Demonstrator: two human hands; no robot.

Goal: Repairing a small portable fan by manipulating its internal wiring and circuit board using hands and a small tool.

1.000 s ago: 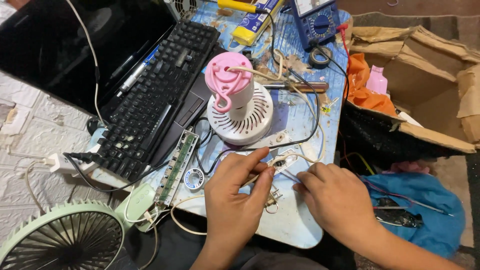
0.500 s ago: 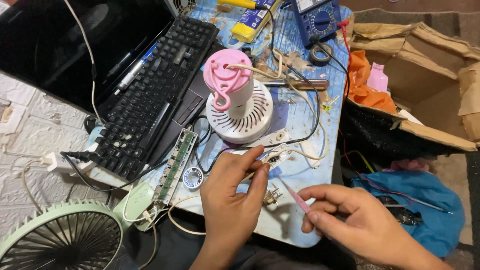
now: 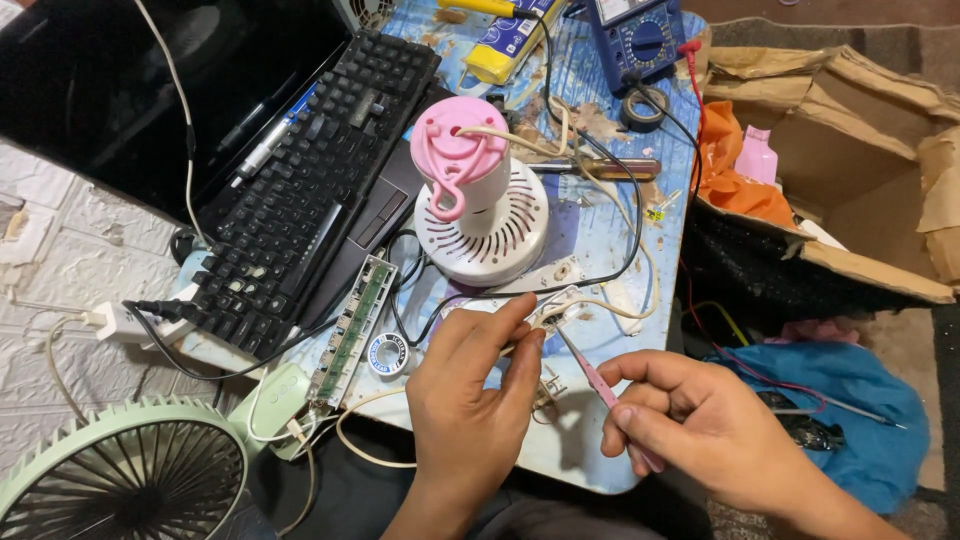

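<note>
the left hand (image 3: 470,415) pinched a small white part (image 3: 553,309) on the table (image 3: 610,230); the right hand (image 3: 700,425) gripped pink tweezers (image 3: 590,372) beside it. a pink-topped fan base (image 3: 478,205), keyboard (image 3: 310,180) and tangled wires (image 3: 620,210) crowded around.

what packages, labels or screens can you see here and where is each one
Laptop screen: far left, dark and unlit, tilted back behind the black keyboard.
Multimeter: top of the table, blue body with a small grey display and round dial.
Yellow and blue pack: top centre, flat and oblong.
Solder spool: beside the left hand, round with a blue and white label.
Cardboard box: right, brown, open.
</note>
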